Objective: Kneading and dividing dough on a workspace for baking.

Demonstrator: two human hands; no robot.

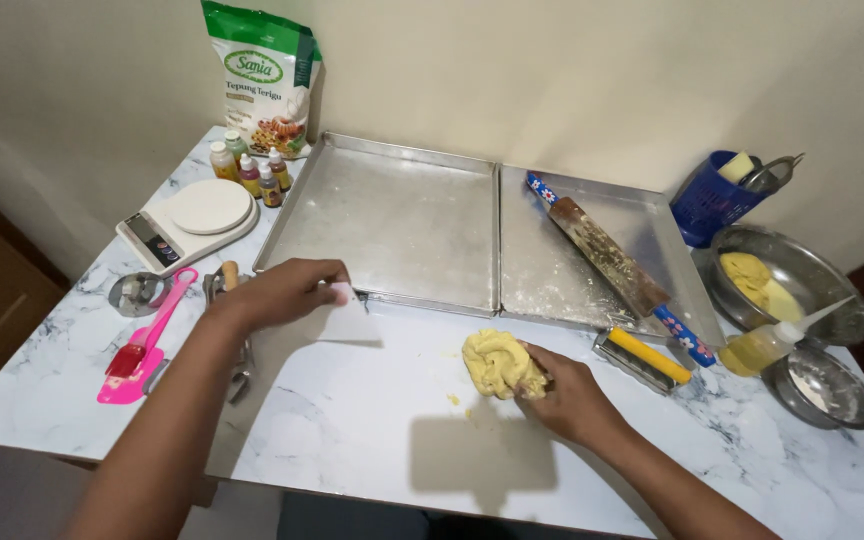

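Yellow dough lump [497, 362] sits on the marble table [372, 440], just in front of the two metal trays [402, 215], and is gripped from its right side by the right hand [572, 400]. A white plastic scraper [350, 322] is pinched flat to the table by the left hand [287, 290], well apart from the dough. Risk as judged: dough could be torn or stuck to the bare surface, crumbs [457, 402] already shed; the rolling pin [617, 268], laid over the tray edge, could be knocked off by the right forearm.

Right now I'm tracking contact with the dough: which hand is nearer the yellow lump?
The right hand: it grips the dough from the lump's right side. The left hand is well off to its left, holding a white scraper.
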